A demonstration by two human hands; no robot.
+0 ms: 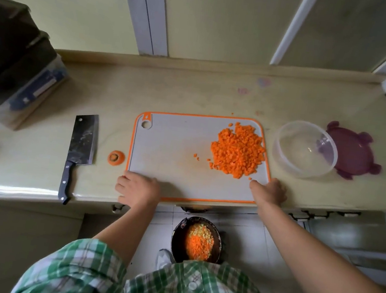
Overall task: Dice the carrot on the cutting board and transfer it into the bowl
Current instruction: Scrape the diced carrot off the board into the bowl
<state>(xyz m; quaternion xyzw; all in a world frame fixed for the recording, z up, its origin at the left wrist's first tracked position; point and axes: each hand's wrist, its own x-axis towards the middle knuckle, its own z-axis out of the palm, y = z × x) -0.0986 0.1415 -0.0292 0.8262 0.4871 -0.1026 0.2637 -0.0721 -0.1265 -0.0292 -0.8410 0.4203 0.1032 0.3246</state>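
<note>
A pile of diced carrot (238, 150) lies on the right half of the grey, orange-rimmed cutting board (168, 153). A few loose bits sit just left of the pile. The clear plastic bowl (305, 149) stands right of the board and holds no carrot. My left hand (137, 189) grips the board's near left corner, fingers curled over its edge. My right hand (270, 190) holds the near right corner, thumb on top of the board. A cleaver (79, 147) lies flat on the counter left of the board, in neither hand.
A carrot end piece (116, 158) sits between cleaver and board. A purple lid (354, 154) lies behind the bowl. A dark container (13, 59) stands at far left. On the floor below the counter edge is a dark bin (196, 240) holding carrot scraps.
</note>
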